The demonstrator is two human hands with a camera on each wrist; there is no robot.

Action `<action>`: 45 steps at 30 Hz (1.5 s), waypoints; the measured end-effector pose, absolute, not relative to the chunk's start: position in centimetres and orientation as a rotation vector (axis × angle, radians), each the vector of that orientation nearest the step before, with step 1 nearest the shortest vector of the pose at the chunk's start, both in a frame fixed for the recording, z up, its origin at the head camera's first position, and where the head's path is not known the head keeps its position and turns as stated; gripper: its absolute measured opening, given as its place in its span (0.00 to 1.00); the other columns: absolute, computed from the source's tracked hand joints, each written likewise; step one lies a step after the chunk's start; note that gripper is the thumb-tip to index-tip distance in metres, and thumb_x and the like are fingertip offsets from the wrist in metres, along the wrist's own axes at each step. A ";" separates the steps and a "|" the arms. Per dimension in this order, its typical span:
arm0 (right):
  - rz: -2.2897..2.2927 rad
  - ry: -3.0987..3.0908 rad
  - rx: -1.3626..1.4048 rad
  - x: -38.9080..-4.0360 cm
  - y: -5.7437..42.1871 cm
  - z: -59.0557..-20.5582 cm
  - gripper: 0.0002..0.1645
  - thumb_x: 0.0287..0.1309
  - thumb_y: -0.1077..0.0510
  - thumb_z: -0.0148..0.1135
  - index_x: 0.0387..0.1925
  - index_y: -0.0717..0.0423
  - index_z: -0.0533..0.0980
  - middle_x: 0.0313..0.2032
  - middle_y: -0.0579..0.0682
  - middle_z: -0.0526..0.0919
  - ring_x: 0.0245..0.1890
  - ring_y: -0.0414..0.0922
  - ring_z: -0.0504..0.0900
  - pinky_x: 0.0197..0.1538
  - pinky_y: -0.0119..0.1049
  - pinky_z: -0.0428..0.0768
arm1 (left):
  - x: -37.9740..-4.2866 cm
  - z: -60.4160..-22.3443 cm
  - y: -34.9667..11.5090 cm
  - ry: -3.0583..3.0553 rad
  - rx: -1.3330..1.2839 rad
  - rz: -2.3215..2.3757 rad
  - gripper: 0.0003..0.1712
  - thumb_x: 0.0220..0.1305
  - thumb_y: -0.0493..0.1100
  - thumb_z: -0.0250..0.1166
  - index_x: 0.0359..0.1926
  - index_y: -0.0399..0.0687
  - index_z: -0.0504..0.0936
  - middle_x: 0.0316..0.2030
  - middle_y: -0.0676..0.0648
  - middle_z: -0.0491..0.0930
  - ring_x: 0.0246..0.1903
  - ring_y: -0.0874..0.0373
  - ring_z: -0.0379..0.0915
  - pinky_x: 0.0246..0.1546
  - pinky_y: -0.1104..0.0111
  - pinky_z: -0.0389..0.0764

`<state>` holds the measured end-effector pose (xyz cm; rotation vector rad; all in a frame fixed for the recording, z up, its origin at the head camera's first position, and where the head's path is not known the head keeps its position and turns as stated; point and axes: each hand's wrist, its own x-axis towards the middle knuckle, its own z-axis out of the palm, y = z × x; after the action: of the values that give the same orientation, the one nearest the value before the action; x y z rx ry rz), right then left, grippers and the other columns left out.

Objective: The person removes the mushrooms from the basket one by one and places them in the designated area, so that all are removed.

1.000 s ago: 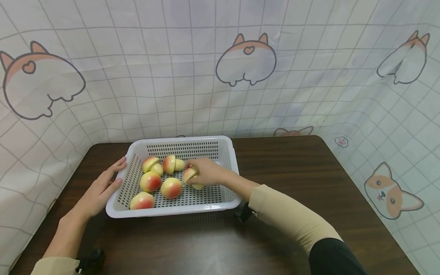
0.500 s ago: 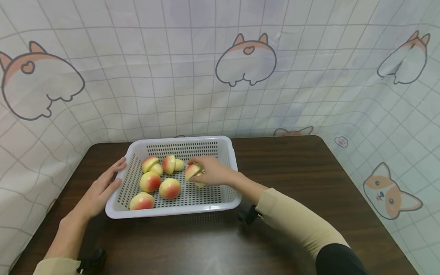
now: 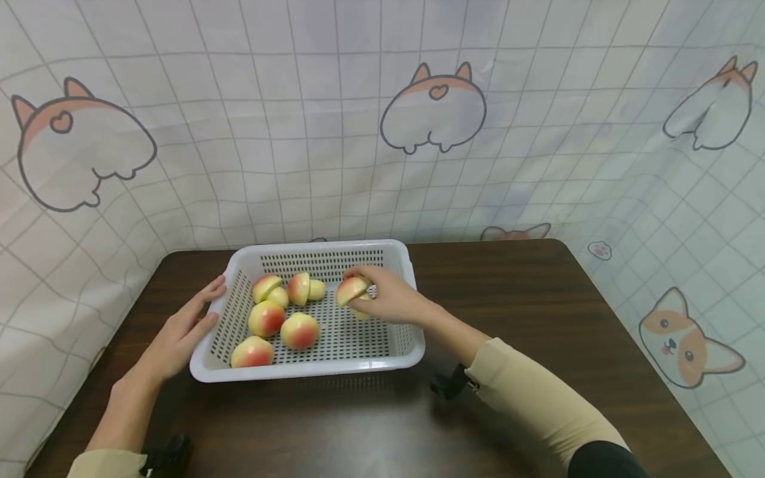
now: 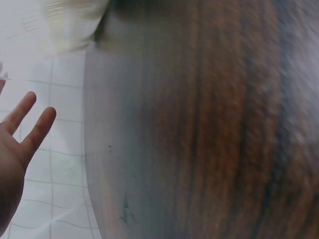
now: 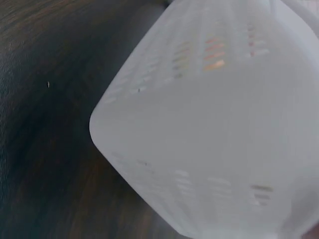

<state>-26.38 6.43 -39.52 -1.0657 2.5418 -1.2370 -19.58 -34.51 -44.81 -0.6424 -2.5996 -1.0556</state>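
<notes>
We see a white basket (image 3: 311, 368) patterned with rows of narrow slots. The mushroom-shaped pieces (image 3: 301, 331) in it have pale yellow caps (image 3: 351, 290) blushing to coral red, and the stems (image 3: 317, 289) we can make out are plain pale yellow. The tabletop (image 3: 490, 285) is dark brown wood grain, which the left wrist view shows us as rusty and near-black streaks. Our wall covering (image 3: 335, 186) is white, ruled in a grey grid with faint lavender patches; on it we find dog prints (image 3: 672, 338) in white and orange with grey outlines, plus a pinkish paw print (image 3: 599, 250). Both sleeves (image 3: 538, 392) are beige, the right one meeting black higher up.
</notes>
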 end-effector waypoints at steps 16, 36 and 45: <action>-1.368 2.579 -0.955 -25.8 9.4 -37.9 0.29 0.64 0.53 0.71 0.65 0.48 0.75 0.52 0.44 0.82 0.53 0.45 0.78 0.44 0.40 0.82 | -19.4 -44.7 -34.5 -2.655 -0.575 -1.022 0.31 0.77 0.40 0.55 0.78 0.49 0.64 0.79 0.47 0.56 0.61 0.73 0.58 0.49 0.79 0.65; -1.535 2.574 -0.831 -26.2 13.2 -36.5 0.31 0.67 0.50 0.70 0.69 0.47 0.73 0.57 0.47 0.80 0.55 0.49 0.80 0.48 0.45 0.81 | -19.3 -44.4 -35.8 -2.625 -0.576 -1.022 0.30 0.76 0.37 0.56 0.76 0.47 0.66 0.78 0.45 0.58 0.50 0.72 0.66 0.39 0.78 0.74; -1.549 2.596 -0.778 -26.4 14.9 -37.0 0.30 0.67 0.50 0.69 0.68 0.47 0.73 0.56 0.49 0.80 0.56 0.49 0.77 0.50 0.48 0.77 | -19.1 -44.5 -36.1 -2.633 -0.563 -1.017 0.30 0.76 0.37 0.56 0.76 0.46 0.66 0.78 0.44 0.58 0.50 0.73 0.65 0.39 0.79 0.73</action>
<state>-26.40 14.91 -37.00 -0.7781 2.5963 -1.5488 -19.14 -36.14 -44.50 -0.5631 -2.6333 -1.0174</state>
